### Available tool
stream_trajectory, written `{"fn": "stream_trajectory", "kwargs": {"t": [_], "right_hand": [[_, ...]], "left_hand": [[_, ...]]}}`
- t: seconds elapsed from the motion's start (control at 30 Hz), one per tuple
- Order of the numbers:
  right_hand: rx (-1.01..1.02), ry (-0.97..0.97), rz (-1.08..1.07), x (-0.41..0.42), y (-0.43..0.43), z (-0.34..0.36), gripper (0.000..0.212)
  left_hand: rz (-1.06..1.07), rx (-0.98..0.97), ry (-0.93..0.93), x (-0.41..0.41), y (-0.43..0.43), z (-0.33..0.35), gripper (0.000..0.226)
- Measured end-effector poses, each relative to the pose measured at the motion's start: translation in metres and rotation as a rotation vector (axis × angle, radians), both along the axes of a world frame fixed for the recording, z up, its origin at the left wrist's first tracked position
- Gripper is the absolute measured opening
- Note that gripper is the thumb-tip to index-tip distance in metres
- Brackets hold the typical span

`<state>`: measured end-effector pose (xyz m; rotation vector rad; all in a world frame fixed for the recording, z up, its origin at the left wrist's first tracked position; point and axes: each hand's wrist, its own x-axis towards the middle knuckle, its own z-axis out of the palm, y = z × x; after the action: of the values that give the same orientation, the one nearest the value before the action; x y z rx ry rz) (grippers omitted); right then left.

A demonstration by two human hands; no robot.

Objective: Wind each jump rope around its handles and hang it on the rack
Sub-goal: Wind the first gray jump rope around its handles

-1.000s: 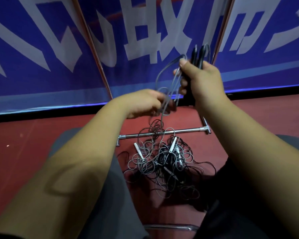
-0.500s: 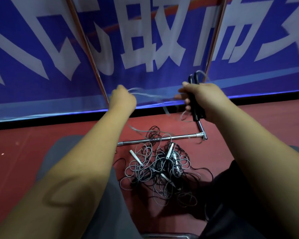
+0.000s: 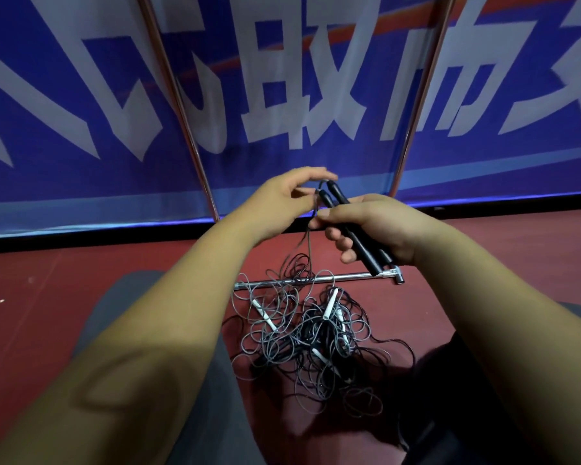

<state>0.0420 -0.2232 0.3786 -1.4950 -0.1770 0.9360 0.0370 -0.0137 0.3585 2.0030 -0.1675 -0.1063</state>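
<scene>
My right hand grips two black jump rope handles held side by side, tilted with their top ends up to the left. My left hand pinches the thin grey cord right at the handles' top ends. From there the cord hangs down into a tangled pile of jump ropes on the red floor, with white handles among the loops. The chrome rack's base bar lies just behind the pile, and its two uprights rise against the banner.
A blue banner with large white characters stands close behind the rack. My knees in dark trousers sit either side of the pile. A black strip runs along the banner's foot above the red floor.
My left hand, stretched out to the left with the cord, has come back to the handles' tips. The right hand has tilted the handles from upright to slanted and lowered them.
</scene>
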Motion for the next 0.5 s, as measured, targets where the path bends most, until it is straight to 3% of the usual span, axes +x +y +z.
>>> {"fn": "stream_trajectory", "kwargs": {"t": [0.17, 0.33, 0.5], "right_hand": [[0.008, 0.031, -0.015, -0.001, 0.005, -0.003, 0.025], [-0.013, 0.028, 0.010, -0.003, 0.003, 0.000, 0.020], [-0.037, 0.047, 0.033, -0.004, -0.001, 0.003, 0.024]], "left_hand": [[0.103, 0.024, -0.019, 0.002, -0.005, 0.003, 0.015], [0.072, -0.033, 0.046, -0.003, -0.006, 0.011, 0.018], [-0.004, -0.171, 0.249, -0.006, 0.008, 0.021, 0.018]]}}
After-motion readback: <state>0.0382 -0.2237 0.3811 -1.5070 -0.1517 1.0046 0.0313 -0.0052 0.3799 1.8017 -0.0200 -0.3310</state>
